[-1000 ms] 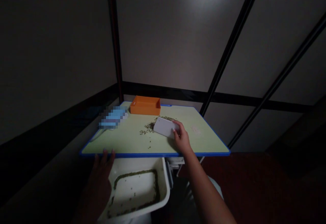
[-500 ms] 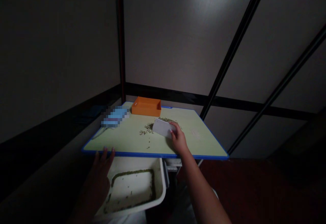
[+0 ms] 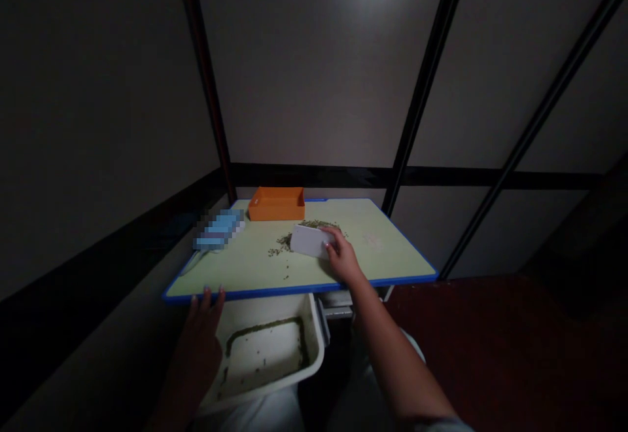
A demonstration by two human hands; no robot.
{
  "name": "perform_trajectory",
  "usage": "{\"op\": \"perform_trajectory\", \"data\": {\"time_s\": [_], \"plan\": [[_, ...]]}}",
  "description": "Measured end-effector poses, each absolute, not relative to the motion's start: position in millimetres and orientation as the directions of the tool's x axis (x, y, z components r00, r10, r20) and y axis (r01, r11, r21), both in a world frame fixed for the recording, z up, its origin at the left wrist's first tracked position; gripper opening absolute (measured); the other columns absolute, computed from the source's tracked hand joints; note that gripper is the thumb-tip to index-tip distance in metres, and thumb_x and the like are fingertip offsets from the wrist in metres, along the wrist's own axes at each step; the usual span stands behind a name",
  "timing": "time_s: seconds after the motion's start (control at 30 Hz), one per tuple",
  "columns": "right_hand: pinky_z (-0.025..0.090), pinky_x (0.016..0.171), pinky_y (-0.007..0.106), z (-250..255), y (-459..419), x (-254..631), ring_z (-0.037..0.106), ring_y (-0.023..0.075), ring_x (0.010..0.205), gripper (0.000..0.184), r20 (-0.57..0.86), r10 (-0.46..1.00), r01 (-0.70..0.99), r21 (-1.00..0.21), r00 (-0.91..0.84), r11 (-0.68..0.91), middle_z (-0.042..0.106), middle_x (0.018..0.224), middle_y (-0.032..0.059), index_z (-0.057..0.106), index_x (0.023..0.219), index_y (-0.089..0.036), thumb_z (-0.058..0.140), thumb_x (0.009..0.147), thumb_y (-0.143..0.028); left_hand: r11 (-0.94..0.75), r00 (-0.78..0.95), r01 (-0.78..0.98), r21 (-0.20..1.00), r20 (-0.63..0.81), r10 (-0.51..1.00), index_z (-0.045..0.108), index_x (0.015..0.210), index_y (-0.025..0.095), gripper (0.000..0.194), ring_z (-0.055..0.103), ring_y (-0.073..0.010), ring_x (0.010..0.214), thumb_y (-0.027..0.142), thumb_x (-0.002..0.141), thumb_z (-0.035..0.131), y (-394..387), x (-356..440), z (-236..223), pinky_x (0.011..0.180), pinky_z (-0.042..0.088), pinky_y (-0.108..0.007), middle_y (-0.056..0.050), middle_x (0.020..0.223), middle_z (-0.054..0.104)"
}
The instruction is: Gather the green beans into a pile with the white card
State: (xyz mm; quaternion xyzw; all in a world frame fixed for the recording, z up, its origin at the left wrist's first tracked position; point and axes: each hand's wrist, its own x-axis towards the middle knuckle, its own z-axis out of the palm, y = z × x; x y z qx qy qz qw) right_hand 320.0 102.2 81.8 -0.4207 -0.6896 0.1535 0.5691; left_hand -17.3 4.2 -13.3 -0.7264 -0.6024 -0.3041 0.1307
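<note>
My right hand (image 3: pixel 343 255) grips a flat white scraper (image 3: pixel 309 241) with rounded corners, thumb on its near face and fingers over the top edge. The scraper stands tilted on the pale green tabletop (image 3: pixel 245 271), touching a scatter of small dark green grains (image 3: pixel 283 242). More of these grains show behind it, and some are hidden by it. At the table's front left edge, my left hand (image 3: pixel 201 337) is open, fingertips on the blue rim. Beneath that edge, close beside my left hand, a white plastic basin (image 3: pixel 318 347) has similar grains along the borders of its floor.
An orange open box (image 3: pixel 277 209) stands at the back of the table. On the left lies a blurred blue object (image 3: pixel 219 228) with a pale strip or cable by it. A faint whitish patch (image 3: pixel 373 242) marks the right side. Panelled walls close off the back and left.
The view has tilted slightly. My right hand and the scraper have shifted a little to the left over the grains. My left hand stays at the table edge.
</note>
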Motion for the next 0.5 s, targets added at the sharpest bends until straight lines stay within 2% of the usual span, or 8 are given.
{"op": "perform_trajectory", "data": {"time_s": [0.1, 0.27, 0.5], "plan": [[0.048, 0.102, 0.037, 81.5, 103.2, 321.2, 0.063, 0.0214, 0.117, 0.043, 0.665, 0.746, 0.362, -0.703, 0.029, 0.612, 0.068, 0.127, 0.0092, 0.061, 0.122, -0.019, 0.048, 0.081, -0.016, -0.233, 0.093, 0.958, 0.168, 0.586, 0.805, 0.031, 0.15, 0.02, 0.084, 0.016, -0.0333, 0.15, 0.0, 0.069, 0.039, 3.2, -18.2, -11.7, 0.121, 0.03, -0.055, -0.016, 0.159, 0.034], [0.045, 0.106, 0.037, 79.9, 105.1, 320.9, 0.06, 0.0212, 0.121, 0.043, 0.663, 0.748, 0.342, -0.711, 0.035, 0.615, 0.065, 0.13, 0.0106, 0.06, 0.123, -0.018, 0.048, 0.082, -0.016, -0.233, 0.091, 0.958, 0.169, 0.591, 0.801, 0.029, 0.151, 0.02, 0.089, 0.018, -0.0331, 0.15, 0.0, 0.066, 0.043, 4.5, -16.2, -10.3, 0.121, 0.031, -0.056, -0.014, 0.158, 0.036], [0.044, 0.106, 0.04, 74.5, 111.7, 321.3, 0.059, 0.0226, 0.121, 0.045, 0.652, 0.757, 0.319, -0.709, -0.044, 0.629, 0.064, 0.13, 0.0093, 0.059, 0.125, -0.021, 0.05, 0.081, -0.014, -0.209, 0.057, 0.961, 0.181, 0.611, 0.789, 0.043, 0.144, 0.016, 0.065, 0.021, -0.036, 0.15, 0.011, 0.078, 0.043, 5.7, -13.0, -11.1, 0.117, 0.034, -0.06, -0.016, 0.158, 0.035]]}}
